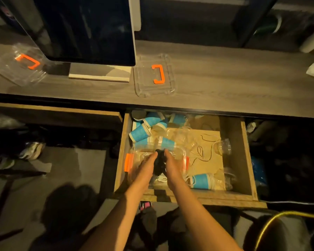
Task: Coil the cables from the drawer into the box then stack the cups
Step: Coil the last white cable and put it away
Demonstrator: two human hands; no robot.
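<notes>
- Drawer (232, 142): wooden, pulled out below the front edge of the worktop (225, 84), pale board floor visible on its right half.
- Box (179, 154): clear plastic with orange latches (129, 162) at its left and right ends; sits lidless in the near-left part of the drawer.
- Black cable bundle (159, 161): bunched dark mass inside the box, between both hands; some white cable lies under it toward the near end of the box.
- Left hand (145, 166): reaches into the box, fingers pressed against the left side of the black cable bundle; how far they curl round it cannot be told.
- Right hand (172, 164): reaches in alongside, fingers against the right side of the bundle; its grip is likewise unclear.
- Loose cables (205, 151): thin dark and white strands sprawled on the drawer floor, right of the box.
- Blue paper cups (140, 135): several, tipped on their sides in a heap at the far-left corner of the drawer; one more blue cup (201, 181) on its side at the near right.
- Clear plastic cups (223, 146): lying on their sides, scattered through the middle and right of the drawer.
- Clear lid (154, 75) with orange handle: flat on the worktop, above the drawer.
- Second clear lid (20, 64) with orange handle: on the worktop at far left.
- Monitor (91, 28): dark screen, standing on the worktop between the two lids.
</notes>
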